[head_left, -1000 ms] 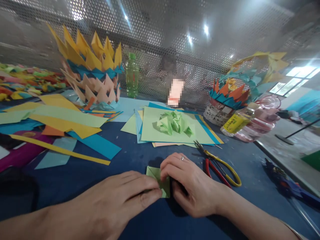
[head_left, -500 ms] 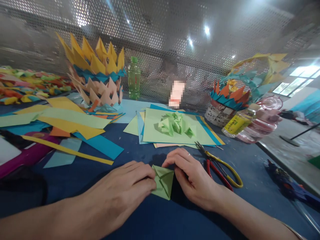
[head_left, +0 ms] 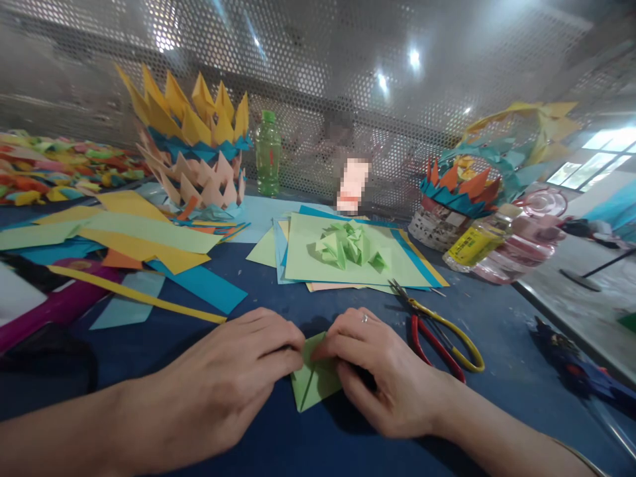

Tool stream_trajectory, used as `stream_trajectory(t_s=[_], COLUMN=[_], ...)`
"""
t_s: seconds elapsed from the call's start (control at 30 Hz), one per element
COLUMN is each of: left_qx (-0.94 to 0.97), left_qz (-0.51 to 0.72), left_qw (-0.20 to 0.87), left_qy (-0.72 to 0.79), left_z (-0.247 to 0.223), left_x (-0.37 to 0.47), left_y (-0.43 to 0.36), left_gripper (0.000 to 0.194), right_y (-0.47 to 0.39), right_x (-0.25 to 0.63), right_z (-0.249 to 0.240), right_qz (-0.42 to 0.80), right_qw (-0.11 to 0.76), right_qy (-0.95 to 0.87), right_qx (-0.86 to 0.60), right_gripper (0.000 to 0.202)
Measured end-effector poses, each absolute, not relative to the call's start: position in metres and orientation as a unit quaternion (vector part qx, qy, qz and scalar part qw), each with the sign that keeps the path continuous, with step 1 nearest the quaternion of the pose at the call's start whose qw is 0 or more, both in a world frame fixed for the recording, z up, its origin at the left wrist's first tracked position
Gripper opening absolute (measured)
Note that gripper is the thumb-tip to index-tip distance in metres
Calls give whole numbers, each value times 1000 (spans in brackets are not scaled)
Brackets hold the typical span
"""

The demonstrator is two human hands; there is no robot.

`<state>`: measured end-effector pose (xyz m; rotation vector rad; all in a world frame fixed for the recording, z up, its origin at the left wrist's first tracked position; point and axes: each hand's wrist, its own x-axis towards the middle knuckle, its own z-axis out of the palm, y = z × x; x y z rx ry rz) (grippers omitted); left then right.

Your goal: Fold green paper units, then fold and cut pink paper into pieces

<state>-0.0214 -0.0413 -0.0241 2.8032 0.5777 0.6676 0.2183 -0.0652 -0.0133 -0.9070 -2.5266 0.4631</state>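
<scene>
A small folded square of light green paper (head_left: pixel 311 386) lies low in the middle of the head view, creased along its diagonals. My left hand (head_left: pixel 248 371) pinches its left edge, thumb and fingers pressed together. From the other side my right hand (head_left: pixel 380 374), with a ring on one finger, grips the right part of the paper, its fingertips on top. The paper's right corner is hidden under that hand. Beyond the hands, several green folded paper pieces (head_left: pixel 350 244) rest on a stack of coloured sheets (head_left: pixel 298 262).
Pliers (head_left: pixel 424 318) with red and yellow handles lie beside my right hand. Paper strips (head_left: pixel 144 232) and a purple tool (head_left: pixel 64 295) are at left. Behind stand a tiered paper crown shape (head_left: pixel 199 139), a green bottle (head_left: pixel 268 156), a paper basket (head_left: pixel 447 212) and a yellow-labelled bottle (head_left: pixel 477 242).
The green paper has turned and moved slightly left and toward me. My right hand has shifted left, its fingertips now over the paper. My left hand still holds the left edge.
</scene>
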Motion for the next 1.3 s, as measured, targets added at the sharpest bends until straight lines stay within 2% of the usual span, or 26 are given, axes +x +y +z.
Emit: stream_trajectory(t_s=[0.2, 0.3, 0.6, 0.77, 0.97, 1.17, 1.3], left_qx=[944, 943, 948, 950, 948, 949, 949], left_qz=[222, 230, 262, 254, 255, 251, 253], left_qw=[155, 150, 94, 94, 101, 102, 98], left_qy=[190, 185, 155, 158, 159, 160, 163], left_z=[-10, -7, -11, -13, -15, -14, -15], left_x=[-18, -17, -20, -21, -22, -21, -21], left_y=[-52, -52, -51, -51, -50, -51, -51], left_gripper=[37, 34, 33, 33, 33, 34, 35], right_y=[-63, -64, -66, -64, -65, -67, -66], right_x=[219, 219, 218, 219, 219, 219, 220], right_z=[-6, -4, -4, -2, -2, 0, 2], right_qz=[216, 224, 227, 224, 220, 225, 227], right_qw=[159, 151, 141, 123, 124, 126, 140], right_qy=[-902, -894, -892, -898, -900, -896, -898], right_qx=[-339, -357, -365, -358, -355, -360, -351], right_gripper=[21, 26, 17, 21, 8, 30, 18])
